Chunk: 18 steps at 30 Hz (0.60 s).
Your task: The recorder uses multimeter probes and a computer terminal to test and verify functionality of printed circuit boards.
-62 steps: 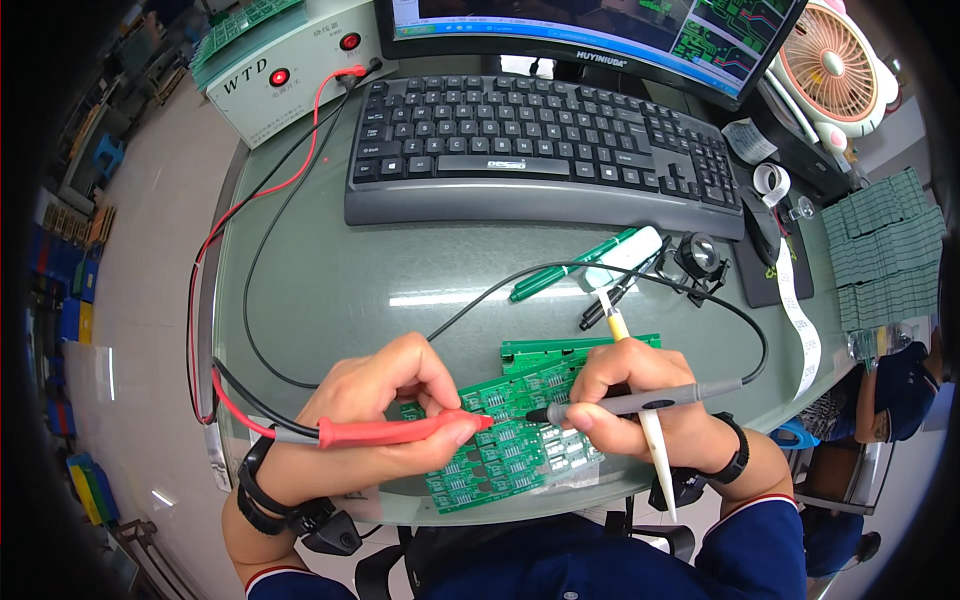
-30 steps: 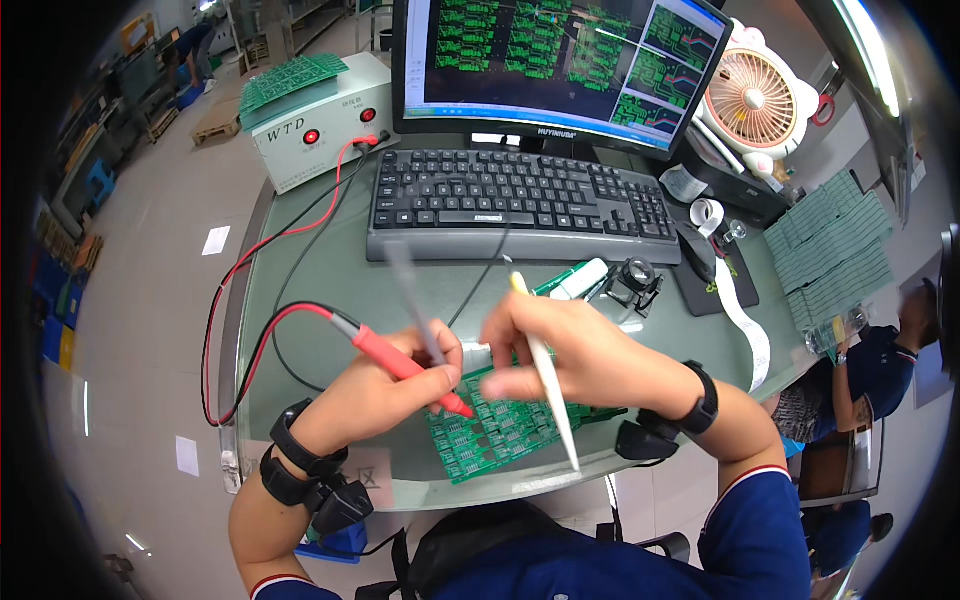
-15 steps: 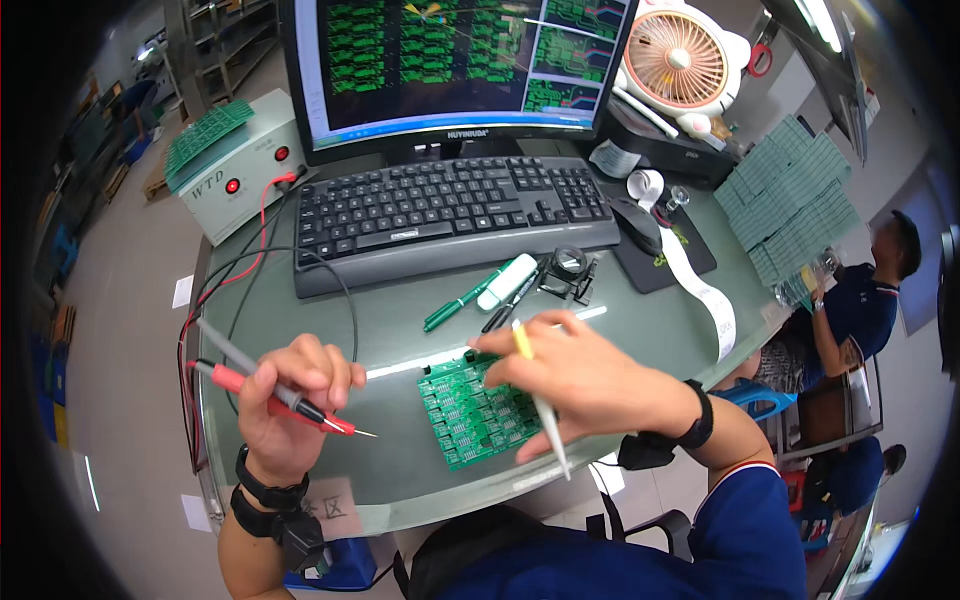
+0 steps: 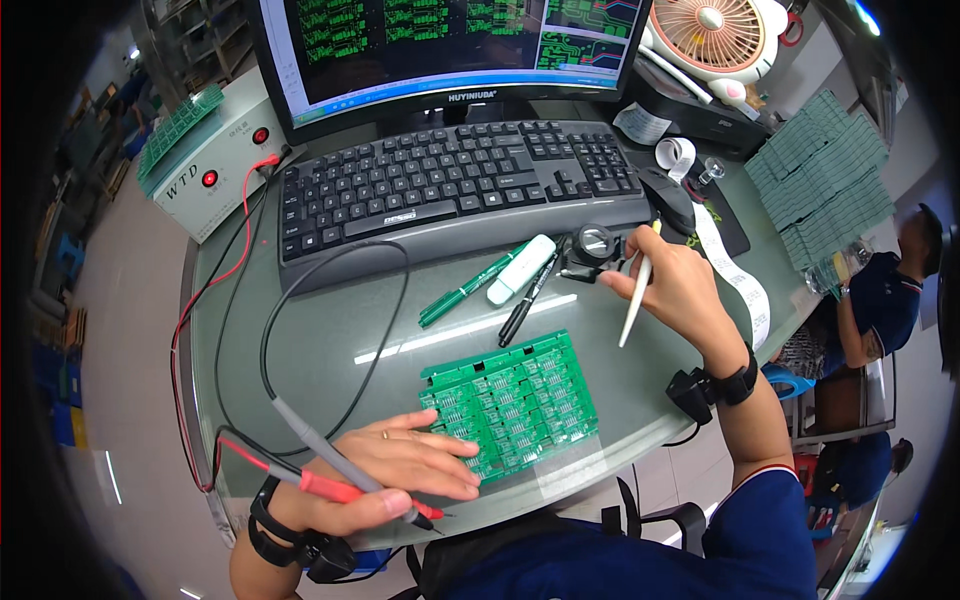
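The monitor is cut off by the top edge, only its lower screen in view, the green traces on it too fine to read. The left hand covers the near-left corner of the green circuit board and hides part of the red probe and grey probe — their tips barely show. The right hand masks part of the black loupe. The fan and a co-worker at right are clipped by the rim — the board's components too small to tell.
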{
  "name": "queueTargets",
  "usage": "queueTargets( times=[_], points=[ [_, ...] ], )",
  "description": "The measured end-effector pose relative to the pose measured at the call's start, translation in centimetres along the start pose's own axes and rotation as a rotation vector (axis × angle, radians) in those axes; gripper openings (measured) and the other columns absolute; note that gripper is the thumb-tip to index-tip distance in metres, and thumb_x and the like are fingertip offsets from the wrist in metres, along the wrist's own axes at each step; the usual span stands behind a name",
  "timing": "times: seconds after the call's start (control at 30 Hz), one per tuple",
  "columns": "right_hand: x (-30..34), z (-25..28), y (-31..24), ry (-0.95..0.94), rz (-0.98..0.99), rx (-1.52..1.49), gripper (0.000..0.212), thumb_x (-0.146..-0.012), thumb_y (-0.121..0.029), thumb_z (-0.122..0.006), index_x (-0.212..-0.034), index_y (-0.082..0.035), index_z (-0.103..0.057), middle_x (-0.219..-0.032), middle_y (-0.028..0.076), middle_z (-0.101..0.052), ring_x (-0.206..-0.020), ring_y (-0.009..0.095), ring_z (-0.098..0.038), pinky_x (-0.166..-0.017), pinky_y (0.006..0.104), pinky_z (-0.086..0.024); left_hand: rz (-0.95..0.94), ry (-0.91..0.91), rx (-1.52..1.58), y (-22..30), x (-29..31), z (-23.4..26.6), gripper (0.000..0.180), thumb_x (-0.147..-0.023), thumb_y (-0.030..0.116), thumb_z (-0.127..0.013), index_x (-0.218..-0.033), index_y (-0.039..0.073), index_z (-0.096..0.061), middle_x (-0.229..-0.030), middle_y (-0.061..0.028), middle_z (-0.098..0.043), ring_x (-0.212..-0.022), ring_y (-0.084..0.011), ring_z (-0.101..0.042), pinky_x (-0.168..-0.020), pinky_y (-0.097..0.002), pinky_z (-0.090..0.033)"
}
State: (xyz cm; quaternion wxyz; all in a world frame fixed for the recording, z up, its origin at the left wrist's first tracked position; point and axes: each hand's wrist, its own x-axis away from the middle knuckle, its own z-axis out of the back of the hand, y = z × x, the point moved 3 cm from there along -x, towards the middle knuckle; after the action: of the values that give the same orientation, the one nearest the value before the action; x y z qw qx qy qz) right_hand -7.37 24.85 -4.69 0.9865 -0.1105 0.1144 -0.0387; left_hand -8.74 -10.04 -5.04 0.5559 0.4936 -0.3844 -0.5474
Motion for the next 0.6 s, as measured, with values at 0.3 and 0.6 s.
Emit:
queueTargets(
  times=[0.3, 0.6],
  points=[
    [-0.1, 3.0, 1.8, -0.015, -0.089, -0.283, 0.016, -0.081, -0.013, -0.066, -0.087, -0.003, -0.055, -0.067, 0.009, -0.063, -0.063, 0.025, -0.064, -0.06, 0.0331, -0.048, 0.06, 0.077, -0.05, -0.5, -0.4, -0.2, 0.049, -0.087, 0.033, -0.033, -0.11, 0.008, -0.069, -0.114, -0.0101, -0.067, -0.125, -0.0284, -0.053, -0.112, -0.0466, -0.02],
    [-1.0, -0.7, 1.6, -0.124, -0.083, -0.239, 0.022, -0.081, -0.017, -0.068, -0.083, 0.0, -0.055, -0.071, 0.014, -0.064, -0.068, 0.035, -0.064, -0.059, 0.038, -0.047, 0.088, 0.084, -0.096, -0.1, -0.5, -0.3, 0.045, -0.088, 0.031, -0.035, -0.109, 0.009, -0.068, -0.112, -0.0076, -0.067, -0.122, -0.0263, -0.055, -0.111, -0.0457, -0.024]
  ],
)
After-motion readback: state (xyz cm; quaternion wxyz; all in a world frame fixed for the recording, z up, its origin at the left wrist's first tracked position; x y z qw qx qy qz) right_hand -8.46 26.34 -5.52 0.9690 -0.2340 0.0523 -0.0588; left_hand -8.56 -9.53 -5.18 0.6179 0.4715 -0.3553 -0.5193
